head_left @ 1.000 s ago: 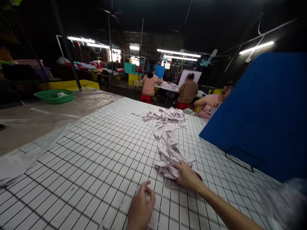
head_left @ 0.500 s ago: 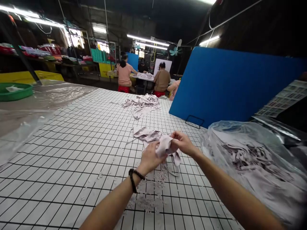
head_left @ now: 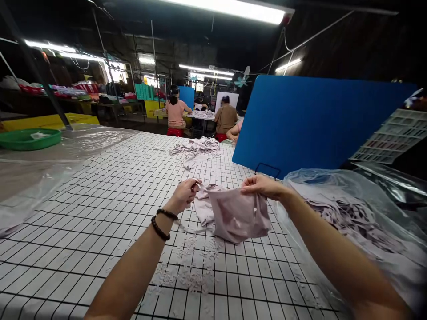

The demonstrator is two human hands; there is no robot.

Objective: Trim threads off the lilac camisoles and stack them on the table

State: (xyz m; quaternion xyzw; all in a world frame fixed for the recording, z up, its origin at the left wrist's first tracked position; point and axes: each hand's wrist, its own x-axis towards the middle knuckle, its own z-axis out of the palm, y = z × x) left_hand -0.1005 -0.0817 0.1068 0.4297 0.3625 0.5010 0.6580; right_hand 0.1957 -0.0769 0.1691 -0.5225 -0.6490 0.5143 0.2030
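One person's left hand (head_left: 183,196), fingers narrow, seems to pinch the pale garment (head_left: 238,218); scraps (head_left: 194,279) suggest some work done; a loose pile (head_left: 203,146) lies beyond; the garment, apparently unfinished, hangs over the table (head_left: 100,231), pinched by the right hand (head_left: 263,186); a plastic bag (head_left: 376,195) holds more cloth (head_left: 347,222).

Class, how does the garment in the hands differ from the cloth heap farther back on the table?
The garment is partly spread, the right hand gripping its top edge; the heap lies crumpled on the table. The garment shows one broad panel; the heap looks like a tangle of strips and folds. Both are pale, pinkish cloth.
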